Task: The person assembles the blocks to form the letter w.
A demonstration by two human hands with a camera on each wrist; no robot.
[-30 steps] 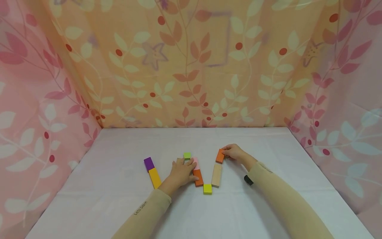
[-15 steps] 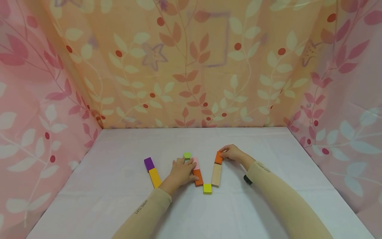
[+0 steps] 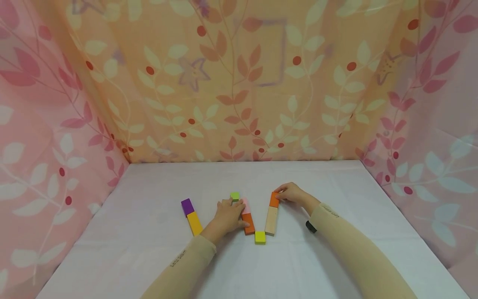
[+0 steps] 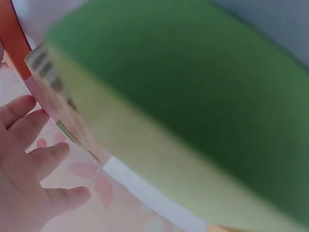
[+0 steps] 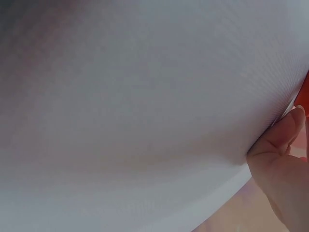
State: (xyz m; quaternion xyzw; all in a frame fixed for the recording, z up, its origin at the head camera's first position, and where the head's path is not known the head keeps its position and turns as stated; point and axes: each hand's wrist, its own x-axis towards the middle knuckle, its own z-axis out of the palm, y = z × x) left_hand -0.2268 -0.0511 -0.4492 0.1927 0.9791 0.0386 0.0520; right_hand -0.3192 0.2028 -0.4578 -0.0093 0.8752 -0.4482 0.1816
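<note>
In the head view my right hand (image 3: 294,193) pinches an orange block (image 3: 274,199) at the far end of a plain wooden block (image 3: 271,221). The two blocks form one slanting line. A yellow cube (image 3: 260,238) lies at its near end, and an orange block (image 3: 249,225) and a pink block (image 3: 245,206) slant away from the cube's left side. My left hand (image 3: 227,218) is spread over this second line, thumb at the orange block and fingers by the pink one. A light green cube (image 3: 234,195) lies past the fingertips. Another wooden block is mostly hidden under this hand.
Left of my left hand lie a purple block (image 3: 188,207) and a yellow-orange block (image 3: 194,223), end to end, the latter's near end hidden by the wrist. A small black object (image 3: 310,226) shows under the right sleeve. Patterned curtains (image 3: 239,104) enclose the white table (image 3: 149,187).
My right hand has brought the orange block slightly left and nearer, closing its gap to the wooden block and lining the two up. The left hand has stayed in place.
</note>
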